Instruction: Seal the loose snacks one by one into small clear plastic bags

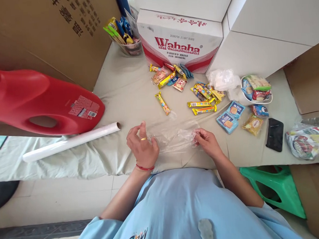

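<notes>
A crumpled sheet of clear plastic film [174, 139] lies across the front of the table between my hands. My right hand [206, 142] pinches its right end between thumb and fingers. At the film's left end is my left hand [143, 144], raised with thumb and fingers apart; whether it touches the film is hard to tell. Just beyond the film, a single yellow-wrapped snack bar [163, 103] rests on the cloth. More wrapped snacks form a pile [170, 75] by the carton, and several yellow bars [204, 98] lie to its right.
A white roll [71, 142] and a big red jug [45, 101] occupy the left side. Behind are a Wahaba-style printed water carton [182, 42] and a snack tub [130, 49]. To the right are blue packets [231, 117], a white basket [255, 101], a black phone [275, 134] and a green stool [282, 189].
</notes>
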### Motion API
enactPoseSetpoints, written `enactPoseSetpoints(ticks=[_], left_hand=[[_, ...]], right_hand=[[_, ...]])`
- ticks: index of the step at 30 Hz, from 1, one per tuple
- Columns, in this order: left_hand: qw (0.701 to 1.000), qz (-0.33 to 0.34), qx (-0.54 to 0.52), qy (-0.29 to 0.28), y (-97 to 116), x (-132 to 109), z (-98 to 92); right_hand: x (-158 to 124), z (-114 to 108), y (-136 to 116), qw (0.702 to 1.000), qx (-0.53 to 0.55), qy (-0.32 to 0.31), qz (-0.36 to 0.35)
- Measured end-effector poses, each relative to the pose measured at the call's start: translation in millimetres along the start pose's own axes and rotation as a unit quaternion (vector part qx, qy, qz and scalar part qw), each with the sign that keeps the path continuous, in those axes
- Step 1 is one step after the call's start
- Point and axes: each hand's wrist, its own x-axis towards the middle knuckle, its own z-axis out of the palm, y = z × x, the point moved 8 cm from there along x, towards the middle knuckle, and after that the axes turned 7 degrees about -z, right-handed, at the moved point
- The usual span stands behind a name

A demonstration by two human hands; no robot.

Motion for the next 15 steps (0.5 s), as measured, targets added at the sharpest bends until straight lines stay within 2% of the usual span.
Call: enactPoseSetpoints(ticks=[3, 7, 9, 11, 15], left_hand=[[0.996, 0.082, 0.013, -0.030, 24, 4, 12.8], [0.989, 0.113, -0.028, -0.095, 29, 13, 37.2], [0.982, 0.121, -0.055, -0.134, 22, 11, 47.8], [0.978, 0.095, -0.099, -0.159, 7, 7, 53.7], [0.973, 0.002, -0.181, -0.146, -21, 3, 54.1]], right_hand=[[-2, -2, 5, 1.000, -0.011, -0.004, 0.010], [-7, -18, 11, 0.999, -0.039, 0.012, 0.022], [-11, -34, 17, 0.997, -0.042, 0.049, 0.038], [-17, -49, 25, 0.994, -0.033, 0.088, 0.058], [-27, -64, 35, 0.989, -0.020, 0.120, 0.079]])
